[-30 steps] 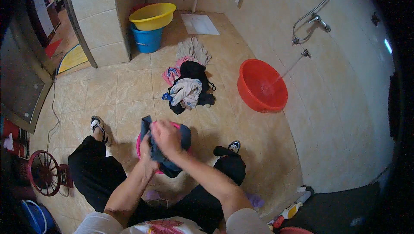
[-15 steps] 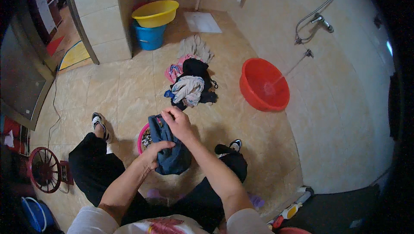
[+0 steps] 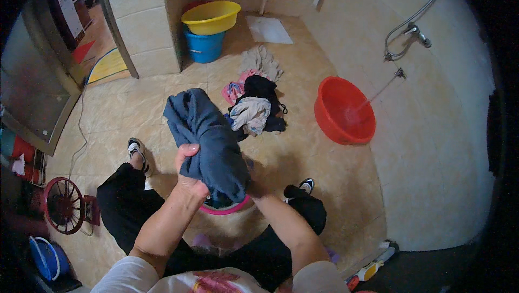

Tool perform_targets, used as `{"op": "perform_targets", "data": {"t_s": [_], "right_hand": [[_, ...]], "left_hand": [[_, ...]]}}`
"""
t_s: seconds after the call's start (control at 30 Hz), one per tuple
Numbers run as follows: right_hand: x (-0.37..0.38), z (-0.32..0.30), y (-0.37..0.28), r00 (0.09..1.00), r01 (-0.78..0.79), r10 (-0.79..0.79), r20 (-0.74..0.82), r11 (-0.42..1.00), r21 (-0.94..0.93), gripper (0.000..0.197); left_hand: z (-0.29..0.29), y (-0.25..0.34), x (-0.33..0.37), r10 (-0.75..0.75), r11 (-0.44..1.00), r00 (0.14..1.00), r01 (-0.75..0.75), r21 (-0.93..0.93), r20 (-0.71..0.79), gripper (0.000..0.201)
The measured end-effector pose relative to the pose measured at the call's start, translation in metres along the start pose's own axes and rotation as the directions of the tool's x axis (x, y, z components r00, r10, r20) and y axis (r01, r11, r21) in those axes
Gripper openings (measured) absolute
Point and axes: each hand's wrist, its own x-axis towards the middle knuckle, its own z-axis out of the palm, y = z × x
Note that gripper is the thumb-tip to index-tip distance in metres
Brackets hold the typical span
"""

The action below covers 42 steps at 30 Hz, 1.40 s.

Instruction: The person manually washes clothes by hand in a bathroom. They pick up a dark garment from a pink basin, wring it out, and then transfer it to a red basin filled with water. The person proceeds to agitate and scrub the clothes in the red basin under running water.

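Got one blue-grey cloth (image 3: 208, 141) up over one pink basin (image 3: 224, 211), left hand (image 3: 191, 178) pinching its left side; right hand (image 3: 255, 186) mostly hidden, can't tell its grip. Two more basins: one red (image 3: 326, 117) right, one yellow (image 3: 212, 24) far left.

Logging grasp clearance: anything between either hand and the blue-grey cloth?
Nothing visible at the left hand: its thumb lies directly on the blue-grey cloth. The cloth hides most of the right hand, so contact there can't be checked.
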Motion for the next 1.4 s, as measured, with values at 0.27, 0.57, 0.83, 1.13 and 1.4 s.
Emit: {"op": "perform_targets", "data": {"t_s": [0.27,0.57,0.83,1.13,1.4], "right_hand": [[-0.009,0.010,0.030,0.995,0.061,-0.038,-0.096,0.966,0.252,0.059],[0.051,-0.024,-0.053,0.820,-0.026,0.221,-0.527,0.935,0.352,0.043],[0.021,0.048,-0.091,0.856,0.255,-0.269,-0.442,0.963,-0.092,0.024],[-0.066,0.134,-0.052,0.800,0.528,-0.532,0.279,0.402,-0.748,0.021],[0.031,0.064,-0.070,0.716,0.103,-0.690,-0.101,0.248,-0.963,0.021]], "left_hand": [[-0.042,-0.001,0.005,0.076,0.994,0.985,-0.086,-0.062,-0.156,0.057],[-0.167,0.006,0.010,0.069,0.996,0.878,-0.031,0.089,-0.473,0.054],[-0.167,-0.047,0.001,-0.402,0.845,0.713,0.531,0.067,-0.574,0.080],[-0.133,-0.048,0.010,-0.121,0.980,0.954,0.159,0.122,-0.276,0.067],[-0.075,-0.051,0.007,-0.003,0.988,0.915,0.066,0.143,-0.403,0.036]]}}
